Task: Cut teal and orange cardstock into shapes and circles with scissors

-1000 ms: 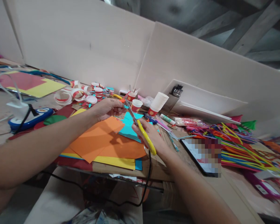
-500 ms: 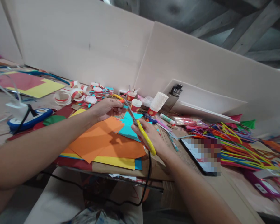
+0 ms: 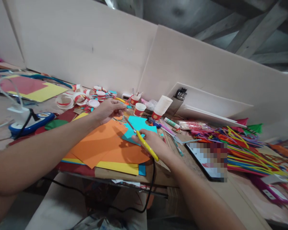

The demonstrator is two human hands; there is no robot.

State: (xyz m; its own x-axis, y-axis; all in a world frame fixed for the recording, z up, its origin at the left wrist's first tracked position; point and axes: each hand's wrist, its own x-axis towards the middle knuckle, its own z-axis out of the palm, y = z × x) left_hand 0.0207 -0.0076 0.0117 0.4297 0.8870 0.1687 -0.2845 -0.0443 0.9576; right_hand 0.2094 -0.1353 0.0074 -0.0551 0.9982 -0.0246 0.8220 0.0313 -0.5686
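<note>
One pair of yellow-handled scissors (image 3: pixel 146 145) is gripped in the right hand (image 3: pixel 156 143) over turquoise paper (image 3: pixel 140 122); farther left, a small turquoise piece (image 3: pixel 129 107) is pinched by the left hand (image 3: pixel 111 110).

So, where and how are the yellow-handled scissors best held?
I'd grip the scissors by the yellow handles, coming from the near right, as the right hand does. The handles angle back toward the person while the blades point away, toward the left hand, so holding there likely keeps clear of the edges.
</note>
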